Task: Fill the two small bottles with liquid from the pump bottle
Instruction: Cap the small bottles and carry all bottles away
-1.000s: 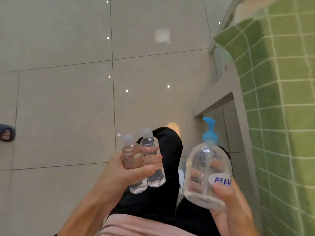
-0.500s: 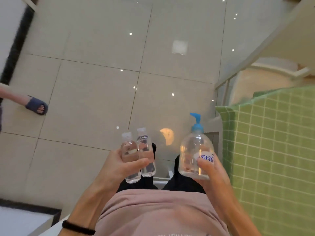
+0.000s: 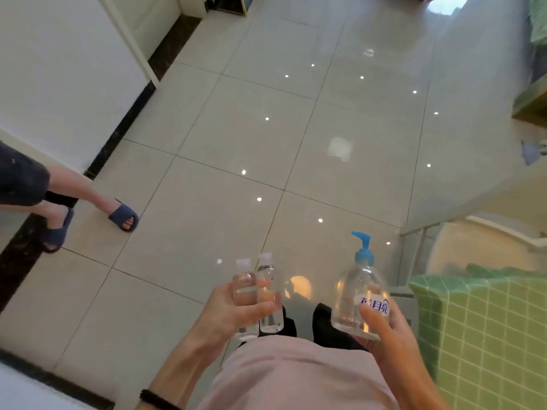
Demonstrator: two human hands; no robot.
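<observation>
My left hand (image 3: 233, 313) grips the two small bottles (image 3: 257, 294) side by side, upright, both clear with white caps on. A little clear liquid shows at their bottoms. My right hand (image 3: 381, 329) holds the pump bottle (image 3: 359, 297) from below and behind, thumb on its blue-lettered label. The pump bottle is clear and round with a blue pump head, its spout pointing left. It stands upright about a hand's width right of the small bottles. All three are held in the air above my lap and the floor.
Glossy beige floor tiles (image 3: 236, 161) spread ahead. Another person's legs in blue slippers (image 3: 124, 216) stand at the left by a white wall with dark skirting. A green checked cloth (image 3: 485, 335) covers a surface at my right, with a pale table edge (image 3: 473, 202) behind it.
The view has tilted up and back, showing more floor and the other person's legs. Both hands keep their bottles, now lower and smaller in view.
</observation>
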